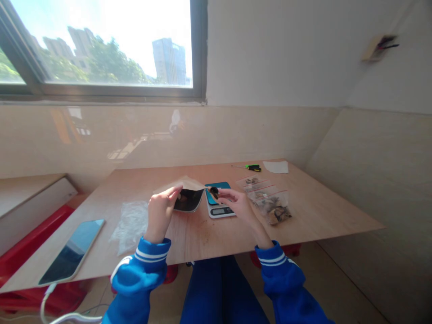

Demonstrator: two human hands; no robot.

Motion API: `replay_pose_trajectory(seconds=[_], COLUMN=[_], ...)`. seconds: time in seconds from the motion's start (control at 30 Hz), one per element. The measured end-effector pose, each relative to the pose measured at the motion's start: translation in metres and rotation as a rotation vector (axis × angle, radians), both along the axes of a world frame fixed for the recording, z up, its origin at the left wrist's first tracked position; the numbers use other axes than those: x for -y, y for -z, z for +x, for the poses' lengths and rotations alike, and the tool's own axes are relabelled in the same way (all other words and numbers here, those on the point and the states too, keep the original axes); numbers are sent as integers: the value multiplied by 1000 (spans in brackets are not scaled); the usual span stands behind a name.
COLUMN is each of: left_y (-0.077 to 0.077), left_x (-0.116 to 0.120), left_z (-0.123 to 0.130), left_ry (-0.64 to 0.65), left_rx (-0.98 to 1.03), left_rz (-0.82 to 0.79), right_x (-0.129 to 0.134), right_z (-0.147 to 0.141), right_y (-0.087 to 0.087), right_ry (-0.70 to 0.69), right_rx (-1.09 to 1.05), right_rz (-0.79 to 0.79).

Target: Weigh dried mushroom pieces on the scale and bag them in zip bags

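Observation:
My left hand [162, 209] pinches the rim of a stand-up pouch [189, 200], which gapes toward me and shows a dark inside. To the right of the pouch, my right hand [234, 202] has a small dark brown dried piece [213, 192] between thumb and fingers. That piece is above a kitchen scale [221, 211] with a blue-green top and a white front; its display is too small to read. Several clear zip bags [266, 195] lie right of the scale, with brown dried pieces inside. Brown crumbs dot the wood in front of the scale.
Clear plastic bags [130, 225] lie left of my left hand. A tablet [72, 252] with a cable plugged in sits at the table's left edge. At the back are a screwdriver [251, 167] and a white paper [276, 167]. Red stools [37, 238] stand beneath the wooden table [320, 216].

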State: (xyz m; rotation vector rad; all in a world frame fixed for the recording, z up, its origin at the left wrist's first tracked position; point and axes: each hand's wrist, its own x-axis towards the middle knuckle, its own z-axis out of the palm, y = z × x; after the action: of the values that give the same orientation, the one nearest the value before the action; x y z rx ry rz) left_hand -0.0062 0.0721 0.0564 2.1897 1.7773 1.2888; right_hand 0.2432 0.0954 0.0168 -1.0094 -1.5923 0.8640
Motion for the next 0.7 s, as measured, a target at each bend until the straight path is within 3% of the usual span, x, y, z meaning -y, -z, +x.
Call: replay_pose_trajectory(seconds=[0.17, 0.27, 0.37, 0.47, 0.6, 0.7], left_y=[1, 1, 0, 1, 4, 5], left_x=[3, 5, 8, 8, 7, 6], left_z=[-6, -8, -11, -13, -10, -4], left_ry=[-14, -8, 1, -4, -17, -12], left_rx=[56, 52, 50, 66, 80, 116], left_rz=[-8, -21, -34, -35, -41, -52], right_x=[-29, -47, -55, -49, -17, 9], right_z=[18, 11, 8, 9, -2, -29], right_y=[10, 25, 38, 39, 17, -4], right_ry=[100, 98, 129, 172, 139, -61], right_rx=[589, 759, 800, 818, 670, 464], right_rz=[195, 219, 214, 216, 314, 403])
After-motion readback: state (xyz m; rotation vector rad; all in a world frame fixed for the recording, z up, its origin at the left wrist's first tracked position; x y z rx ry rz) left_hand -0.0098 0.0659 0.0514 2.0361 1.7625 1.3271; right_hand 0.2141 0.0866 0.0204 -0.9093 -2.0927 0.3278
